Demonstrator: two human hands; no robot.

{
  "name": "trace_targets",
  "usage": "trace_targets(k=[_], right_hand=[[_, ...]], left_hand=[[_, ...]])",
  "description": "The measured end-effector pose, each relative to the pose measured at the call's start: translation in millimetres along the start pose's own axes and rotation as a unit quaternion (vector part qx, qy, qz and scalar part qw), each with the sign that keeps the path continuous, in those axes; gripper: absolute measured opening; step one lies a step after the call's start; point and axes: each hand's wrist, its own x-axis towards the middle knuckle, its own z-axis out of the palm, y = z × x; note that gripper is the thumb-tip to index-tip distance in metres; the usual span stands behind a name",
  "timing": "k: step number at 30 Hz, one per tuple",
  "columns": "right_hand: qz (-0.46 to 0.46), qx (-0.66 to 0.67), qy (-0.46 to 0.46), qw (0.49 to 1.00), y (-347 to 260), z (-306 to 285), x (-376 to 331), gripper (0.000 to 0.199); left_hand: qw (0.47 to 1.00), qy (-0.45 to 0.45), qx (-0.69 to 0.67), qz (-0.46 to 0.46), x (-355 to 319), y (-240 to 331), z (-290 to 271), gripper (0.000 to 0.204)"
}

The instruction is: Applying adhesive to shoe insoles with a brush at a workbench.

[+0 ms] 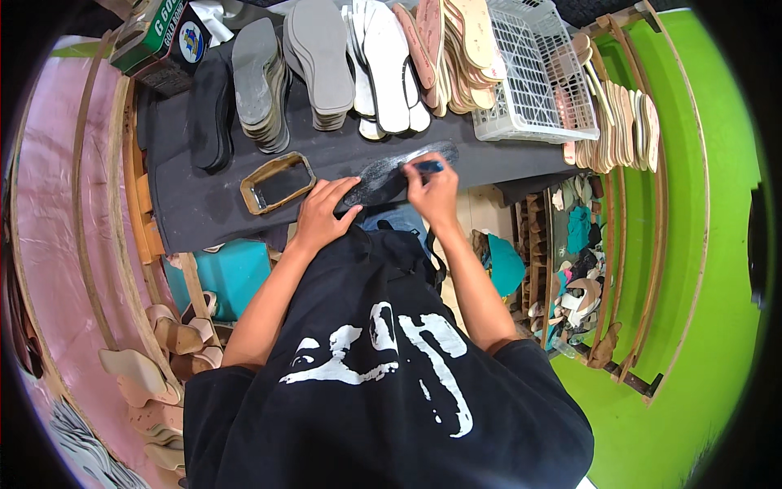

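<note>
Dark cloth covers the workbench (195, 204), crowded at the back by sole stacks (318, 65) and a white basket (533, 81), leaving bare room only along the near edge. There the black sole (391, 175) lies flat, the left hand (326, 208) spread open pressing its near end, the right hand (432, 187) closed around a blue brush (428, 166) touching its middle.

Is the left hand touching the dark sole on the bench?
Touching. The head view shows the left hand lying flat on the near end of the dark sole, fingers overlapping it, while the right hand holds a brush.
</note>
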Motion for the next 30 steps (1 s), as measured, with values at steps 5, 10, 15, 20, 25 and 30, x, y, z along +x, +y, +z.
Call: trace_targets(k=[5,10,15,20,25,30], right_hand=[[0.033,-0.062,0.004,0.998,11.9,-27.7,17.0,0.009],[0.046,-0.112,0.059,0.991,38.1,-50.7,31.4,0.008],[-0.08,-0.039,-0.057,0.994,-14.9,-13.6,-17.2,0.012],[0.022,0.063,-0.088,0.994,-40.7,1.4,-37.9,0.008],[0.095,0.022,-0.042,0.994,7.1,-25.5,-17.2,0.009],[0.136,-0.018,0.113,0.984,48.4,-60.2,21.3,0.016]], left_hand=[[1.0,0.008,-0.003,-0.005,-1.8,-1.1,-0.1,0.059],[1.0,0.003,-0.007,0.005,-1.4,-1.3,-0.4,0.059],[1.0,0.0,-0.002,0.004,-0.4,-0.9,-1.6,0.059],[1.0,0.001,-0.006,0.002,-0.1,-1.7,-0.9,0.06],[1.0,-0.005,-0.005,-0.005,-0.6,-1.3,-0.8,0.06],[1.0,-0.005,-0.007,-0.007,-0.9,-0.2,-1.2,0.059]])
